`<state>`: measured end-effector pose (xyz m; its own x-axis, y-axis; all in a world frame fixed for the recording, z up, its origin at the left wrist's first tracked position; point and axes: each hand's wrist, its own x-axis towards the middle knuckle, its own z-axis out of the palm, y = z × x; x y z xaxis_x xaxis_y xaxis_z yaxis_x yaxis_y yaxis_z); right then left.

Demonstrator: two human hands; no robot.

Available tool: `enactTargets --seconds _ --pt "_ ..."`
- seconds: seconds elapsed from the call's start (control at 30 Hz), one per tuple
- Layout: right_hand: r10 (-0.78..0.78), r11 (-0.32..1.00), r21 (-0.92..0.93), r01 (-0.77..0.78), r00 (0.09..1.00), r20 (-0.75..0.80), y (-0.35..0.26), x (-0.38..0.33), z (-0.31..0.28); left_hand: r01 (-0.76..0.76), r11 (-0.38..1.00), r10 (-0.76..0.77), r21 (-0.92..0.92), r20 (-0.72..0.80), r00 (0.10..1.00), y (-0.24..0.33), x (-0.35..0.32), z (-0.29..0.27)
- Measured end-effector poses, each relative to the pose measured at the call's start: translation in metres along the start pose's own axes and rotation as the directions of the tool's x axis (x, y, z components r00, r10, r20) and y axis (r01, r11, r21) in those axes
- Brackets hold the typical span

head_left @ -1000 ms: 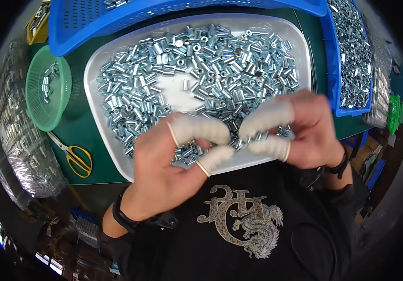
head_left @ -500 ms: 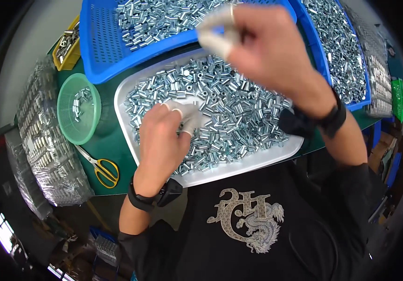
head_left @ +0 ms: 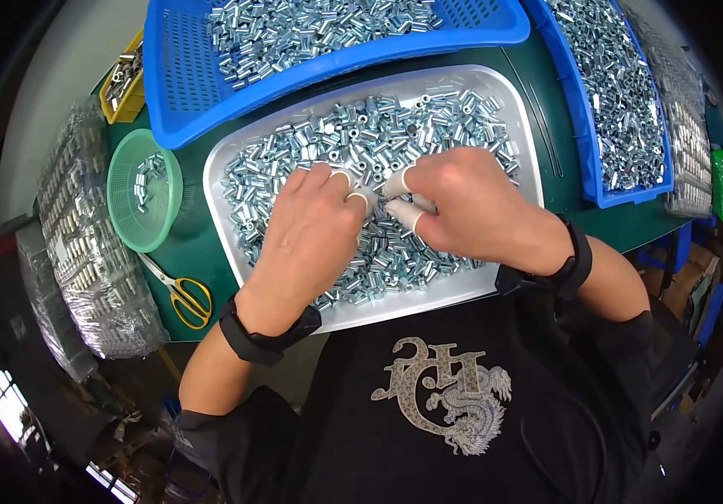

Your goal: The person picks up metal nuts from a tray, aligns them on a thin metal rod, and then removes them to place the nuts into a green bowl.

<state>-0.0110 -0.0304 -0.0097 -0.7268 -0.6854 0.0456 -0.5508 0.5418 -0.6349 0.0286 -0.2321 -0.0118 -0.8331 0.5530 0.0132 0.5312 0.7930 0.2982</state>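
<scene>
A white tray [head_left: 227,218] holds a heap of small silver metal sleeves [head_left: 395,134]. Both hands rest on this heap and meet near its middle. My left hand [head_left: 307,239] lies palm down on the sleeves, its fingers stretched forward, with white cots on the fingertips. My right hand [head_left: 471,206] is curled, its cot-covered thumb and forefinger pressed into the pile beside the left fingertips. Anything between the right fingers is hidden. Each wrist carries a black band.
A blue basket [head_left: 185,92] of the same sleeves sits behind the tray, another blue basket [head_left: 584,143] to the right. On the left are a round green basket [head_left: 122,197], yellow-handled scissors [head_left: 185,298], a yellow bin [head_left: 126,84] and bagged parts [head_left: 76,252].
My right hand, raised over the blue basket half a second ago, has come down onto the tray beside the left hand. The left hand stayed on the pile.
</scene>
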Motion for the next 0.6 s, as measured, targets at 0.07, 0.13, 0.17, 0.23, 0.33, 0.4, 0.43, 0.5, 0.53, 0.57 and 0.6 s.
enactTargets --seconds 0.07,0.13,0.17,0.23,0.33,0.4,0.43,0.5,0.53,0.57,0.6 --pt "0.008 1.0 -0.022 -0.007 0.998 0.056 0.0 0.0 0.002 -0.017 0.997 0.016 0.075 0.021 1.0 -0.003 -0.005 -0.003" --pt "0.001 0.999 -0.053 0.002 0.998 0.064 0.001 0.003 0.005 -0.027 0.994 0.024 0.11 0.028 0.999 -0.005 -0.009 -0.002" --pt "-0.001 0.998 -0.07 0.006 0.998 0.067 0.0 0.004 0.005 -0.011 0.993 0.01 0.116 0.011 1.0 -0.007 -0.012 0.0" --pt "0.008 0.997 -0.072 -0.003 0.998 0.064 -0.001 0.005 0.006 0.019 0.992 -0.016 0.125 -0.024 1.0 -0.009 -0.014 0.005" --pt "0.014 0.998 -0.061 -0.01 0.998 0.063 -0.002 0.009 0.009 0.02 0.991 -0.016 0.131 -0.033 0.999 -0.008 -0.015 0.007" --pt "0.027 0.997 -0.078 -0.022 0.997 0.073 -0.001 0.011 0.012 0.024 0.991 -0.019 0.135 -0.038 0.999 -0.009 -0.017 0.006" --pt "0.038 0.996 -0.087 -0.032 0.997 0.074 -0.001 0.011 0.012 0.054 0.993 -0.05 0.102 -0.049 0.998 -0.011 -0.017 0.004" --pt "0.056 0.995 -0.09 -0.05 0.997 0.061 -0.002 0.015 0.016 0.117 0.993 -0.114 0.037 -0.066 0.991 -0.015 -0.02 0.0" --pt "0.071 0.994 -0.09 -0.067 0.996 0.049 -0.004 0.018 0.019 0.116 0.993 -0.114 0.036 -0.067 0.991 -0.017 -0.024 -0.001" --pt "0.086 0.993 -0.089 -0.082 0.996 0.037 -0.005 0.021 0.021 0.178 0.983 -0.182 -0.04 -0.181 0.967 -0.019 -0.03 -0.002" --pt "0.083 0.993 -0.088 -0.079 0.996 0.039 -0.008 0.025 0.023 0.231 0.966 -0.256 -0.121 -0.285 0.924 -0.021 -0.037 -0.002"
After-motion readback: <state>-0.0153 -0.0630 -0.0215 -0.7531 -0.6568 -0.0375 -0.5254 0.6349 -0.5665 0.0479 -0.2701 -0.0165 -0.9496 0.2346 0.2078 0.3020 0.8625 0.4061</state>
